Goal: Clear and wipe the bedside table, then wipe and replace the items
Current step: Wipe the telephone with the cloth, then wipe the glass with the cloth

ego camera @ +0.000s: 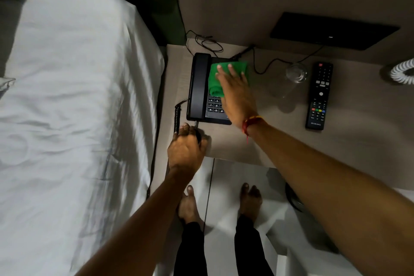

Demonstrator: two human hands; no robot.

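A black desk telephone (199, 87) stands at the left end of the beige bedside table (268, 132), handset in its cradle. My right hand (235, 94) lies flat with spread fingers on a green cloth (226, 69) pressed over the phone's upper body, above the keypad. My left hand (186, 148) is closed around the phone's coiled cord at the table's front left corner. A clear drinking glass (296, 73) and a black TV remote (319, 95) sit on the table to the right of the phone.
A bed with white sheets (74, 101) lies close on the left. Thin black cables (264, 63) trail behind the phone to a black panel (333, 31) on the wall. A white coiled object (403, 71) sits at the far right edge. My bare feet stand on the pale floor below.
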